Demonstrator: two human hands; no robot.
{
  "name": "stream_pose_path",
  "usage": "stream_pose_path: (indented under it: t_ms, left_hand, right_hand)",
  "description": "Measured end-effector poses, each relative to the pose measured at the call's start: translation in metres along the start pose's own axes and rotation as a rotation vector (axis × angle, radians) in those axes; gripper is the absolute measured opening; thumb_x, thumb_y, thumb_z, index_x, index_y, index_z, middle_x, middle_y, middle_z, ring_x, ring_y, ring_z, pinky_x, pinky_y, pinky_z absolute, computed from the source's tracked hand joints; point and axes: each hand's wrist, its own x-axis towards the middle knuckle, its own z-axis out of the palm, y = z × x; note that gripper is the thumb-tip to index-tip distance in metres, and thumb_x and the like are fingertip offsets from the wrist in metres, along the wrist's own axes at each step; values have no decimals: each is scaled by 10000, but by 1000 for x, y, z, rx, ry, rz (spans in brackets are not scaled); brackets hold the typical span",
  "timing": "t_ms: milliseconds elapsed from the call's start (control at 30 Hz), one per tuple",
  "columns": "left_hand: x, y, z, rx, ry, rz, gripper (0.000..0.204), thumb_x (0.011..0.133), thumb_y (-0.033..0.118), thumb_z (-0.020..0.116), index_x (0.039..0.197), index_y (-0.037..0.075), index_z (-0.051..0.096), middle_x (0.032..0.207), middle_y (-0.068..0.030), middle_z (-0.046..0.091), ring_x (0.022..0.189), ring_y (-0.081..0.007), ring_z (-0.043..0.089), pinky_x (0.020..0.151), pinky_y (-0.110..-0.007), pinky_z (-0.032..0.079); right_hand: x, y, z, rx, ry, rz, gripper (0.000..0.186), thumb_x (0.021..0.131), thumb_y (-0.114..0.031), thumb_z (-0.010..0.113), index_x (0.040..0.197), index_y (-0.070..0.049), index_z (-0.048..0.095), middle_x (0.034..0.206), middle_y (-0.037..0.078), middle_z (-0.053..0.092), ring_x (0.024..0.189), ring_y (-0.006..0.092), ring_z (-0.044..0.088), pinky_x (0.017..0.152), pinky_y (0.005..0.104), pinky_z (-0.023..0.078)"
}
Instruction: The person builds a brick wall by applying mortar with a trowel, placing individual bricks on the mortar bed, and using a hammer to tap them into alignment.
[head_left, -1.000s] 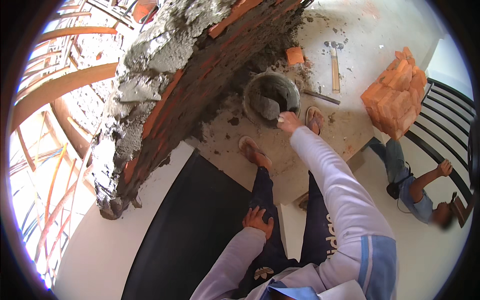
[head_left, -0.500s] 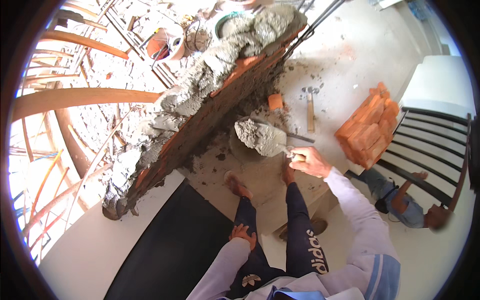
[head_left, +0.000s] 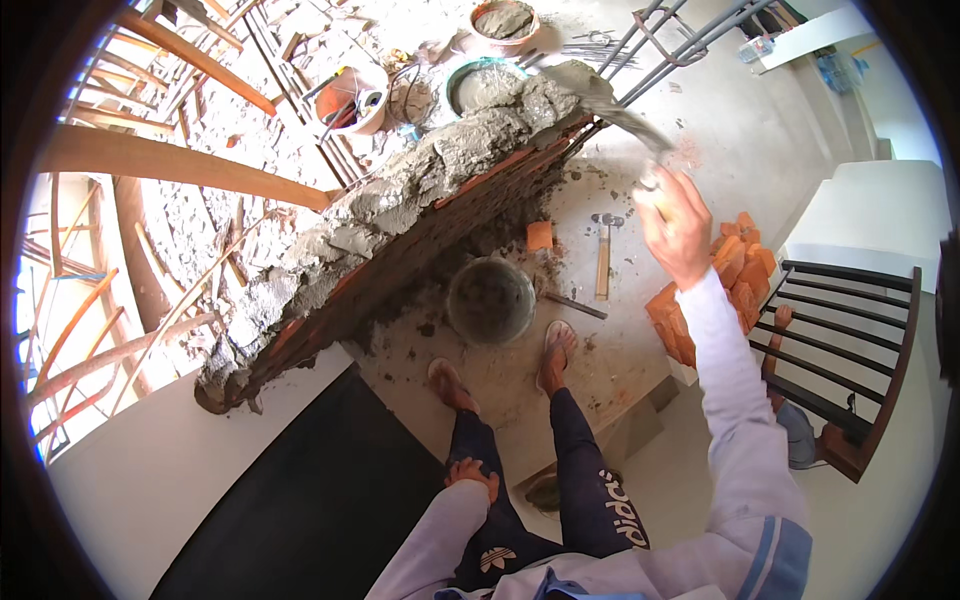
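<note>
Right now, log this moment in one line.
left hand: on dark trouser leg | right hand: gripping grey metal trowel, near far end of mortared red brick wall | round grey bucket: on pale floor

One head view: left fisheye of a head-worn pair, upright, facing steeply down and forward from head height; navy trousers (head_left: 580, 460) at close range, round bucket (head_left: 490, 300) farther below, mortar-topped brick wall (head_left: 390, 215) ahead-left; straight edges bowed rimward.
</note>
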Motion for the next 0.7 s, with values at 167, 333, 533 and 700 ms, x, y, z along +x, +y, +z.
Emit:
stream_pose_path:
  t_ms: [167, 333, 533, 700]
  left_hand:
    - [-3, 5, 3, -12, -14, 1, 563, 795, 379, 561, 1301, 132, 539, 1454, -65, 390, 1373, -274, 292, 1125, -490, 215]
    - [0, 10, 1, 36, 1, 8, 549, 804, 426, 596, 1276, 148, 558, 1435, -68, 417, 1354, -269, 332, 1122, -482, 249]
    - [5, -5, 22, -121, 89, 57, 540, 806, 367, 648, 1276, 118, 558, 1420, -150, 426, 1338, -306, 364, 1124, -414, 274]
    - [-5, -8, 27, -383, 301, 94, 537, 812, 325, 667, 1267, 62, 554, 1347, -217, 481, 1288, -330, 428, 1088, -423, 324]
  right_hand:
    - [-49, -48, 6, 492, -376, 466, 181, 874, -170, 622, 966, -21, 576, 789, 117, 634, 667, 220, 633, 552, 340, 498]
    - [-58, -31, 72, 382, -330, 304, 160, 905, -208, 573, 978, -78, 514, 765, 162, 601, 651, 352, 612, 558, 432, 480]
    - [-50, 14, 33, 259, -382, 338, 188, 938, -221, 528, 996, -46, 495, 707, 182, 591, 584, 351, 592, 518, 432, 474]
    - [-18, -44, -35, 335, -651, 422, 183, 939, -219, 517, 996, -47, 497, 779, 183, 613, 662, 355, 617, 581, 445, 484]
